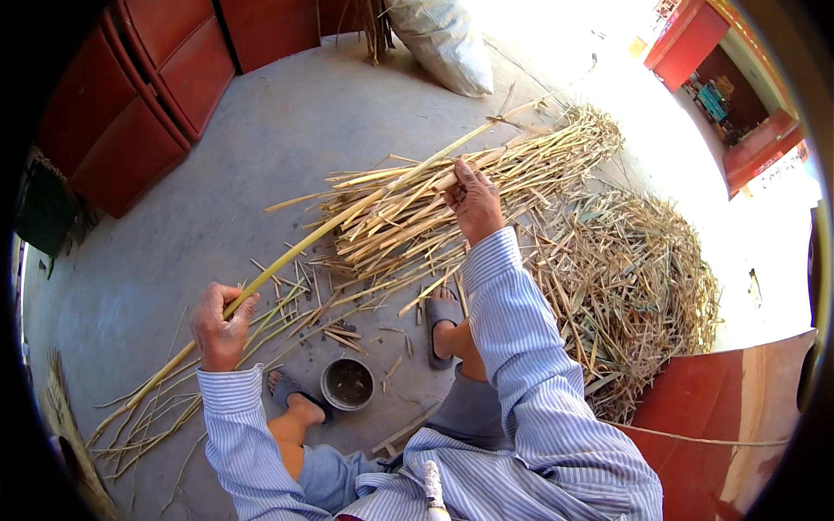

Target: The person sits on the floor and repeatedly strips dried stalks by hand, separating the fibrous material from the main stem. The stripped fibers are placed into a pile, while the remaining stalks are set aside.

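Observation:
My left hand (222, 326) is closed round a long yellow-green reed stalk (334, 222). The stalk slants from the lower left up to the far right, past my right hand, and thins toward a dry, leafy far end. My right hand (475, 204) pinches a pale dry strip of reed husk (448, 181) beside the stalk. Whether the strip still joins the stalk I cannot tell. Beneath both lies a thick bundle of cut reed stalks (391, 221), its trimmed ends toward the left.
A heap of dry leaves and husks (625, 278) lies to the right of my legs. Near my feet stands a round metal bowl (347, 384) with dark contents. Thin bare stems (165, 404) lie at left. Farther off are red doors (165, 61) and a white sack (443, 43).

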`<move>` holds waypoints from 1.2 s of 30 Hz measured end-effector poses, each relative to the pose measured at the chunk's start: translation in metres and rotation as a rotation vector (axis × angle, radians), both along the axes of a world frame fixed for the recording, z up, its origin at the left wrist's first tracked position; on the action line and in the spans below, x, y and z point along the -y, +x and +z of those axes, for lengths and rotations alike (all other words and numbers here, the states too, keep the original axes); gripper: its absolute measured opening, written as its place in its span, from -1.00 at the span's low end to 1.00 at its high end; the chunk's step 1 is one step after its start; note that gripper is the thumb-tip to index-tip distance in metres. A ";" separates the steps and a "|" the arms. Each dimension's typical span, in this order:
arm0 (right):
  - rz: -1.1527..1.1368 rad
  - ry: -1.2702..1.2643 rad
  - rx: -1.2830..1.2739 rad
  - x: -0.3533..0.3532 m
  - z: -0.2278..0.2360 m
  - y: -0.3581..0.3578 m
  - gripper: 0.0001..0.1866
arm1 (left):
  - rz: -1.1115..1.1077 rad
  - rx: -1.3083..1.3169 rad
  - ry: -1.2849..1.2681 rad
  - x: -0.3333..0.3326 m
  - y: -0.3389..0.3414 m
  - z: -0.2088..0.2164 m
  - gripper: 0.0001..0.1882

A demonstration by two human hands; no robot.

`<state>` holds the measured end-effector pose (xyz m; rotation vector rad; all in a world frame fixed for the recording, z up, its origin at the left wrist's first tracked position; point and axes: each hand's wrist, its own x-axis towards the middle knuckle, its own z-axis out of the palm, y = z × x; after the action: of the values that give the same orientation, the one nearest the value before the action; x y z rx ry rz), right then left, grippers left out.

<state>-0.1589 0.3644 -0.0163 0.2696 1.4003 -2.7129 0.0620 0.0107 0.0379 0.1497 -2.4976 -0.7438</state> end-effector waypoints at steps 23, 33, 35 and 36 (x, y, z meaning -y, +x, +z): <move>0.690 -0.073 0.183 0.091 0.007 0.076 -0.69 | -0.283 -0.049 -0.128 -0.054 -0.039 -0.009 -0.73; 0.484 -0.059 0.010 0.048 0.018 0.033 -0.86 | -0.225 0.350 0.240 0.000 0.000 -0.019 -0.78; 0.485 -0.057 -0.009 0.065 0.018 0.043 -0.85 | -0.243 0.297 0.190 0.004 0.001 -0.020 -0.76; 0.499 -0.062 -0.031 0.071 0.016 0.047 -0.85 | -0.262 0.235 0.133 -0.006 -0.005 -0.022 -0.75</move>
<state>-0.1119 0.2929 -0.0006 -0.1159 1.1897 -2.3468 0.0567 0.0165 0.0154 -0.0490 -2.7224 -1.0539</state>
